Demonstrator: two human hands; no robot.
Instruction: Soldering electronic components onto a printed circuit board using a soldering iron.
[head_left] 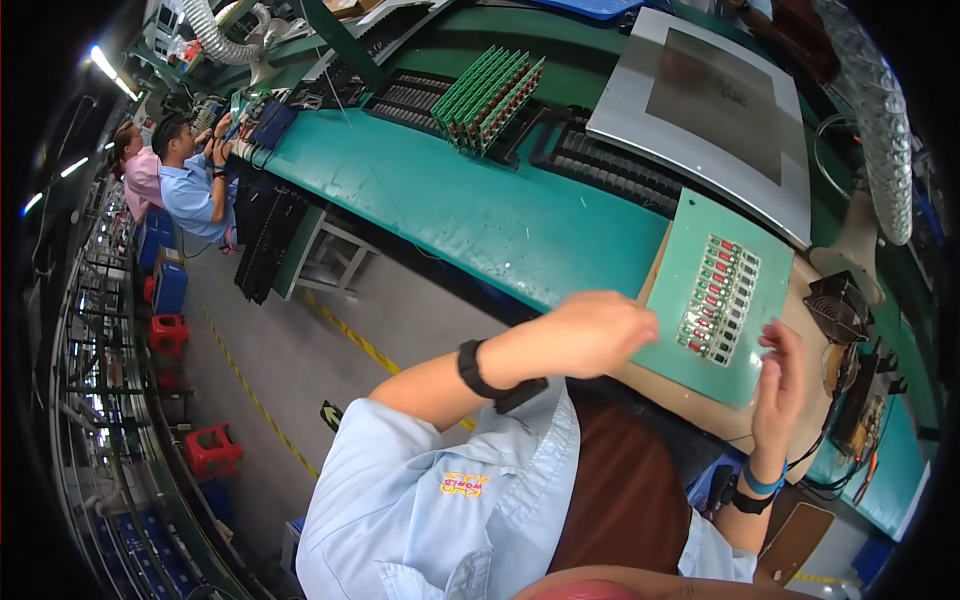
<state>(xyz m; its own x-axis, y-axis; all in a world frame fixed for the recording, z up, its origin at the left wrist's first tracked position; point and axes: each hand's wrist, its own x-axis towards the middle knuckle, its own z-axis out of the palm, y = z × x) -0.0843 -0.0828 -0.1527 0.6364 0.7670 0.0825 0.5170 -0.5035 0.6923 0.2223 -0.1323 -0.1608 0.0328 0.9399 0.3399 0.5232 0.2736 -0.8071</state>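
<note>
A light green flat plate lies at a slant in front of me on a beige board. In its middle sits a panel of small circuit boards with red and black parts in rows. My left hand is at the plate's left edge, its fingers curled in and slightly smeared; whatever they hold, if anything, is hidden. Beside the plate's lower right edge, my right hand is raised with fingers and thumb apart and nothing between them. Whether that hand touches the plate I cannot tell.
A grey-framed screen with a dark mesh lies behind the plate. Upright green circuit boards stand in a row on the teal bench. At right are a small black fan and a silver duct. Two co-workers sit far left.
</note>
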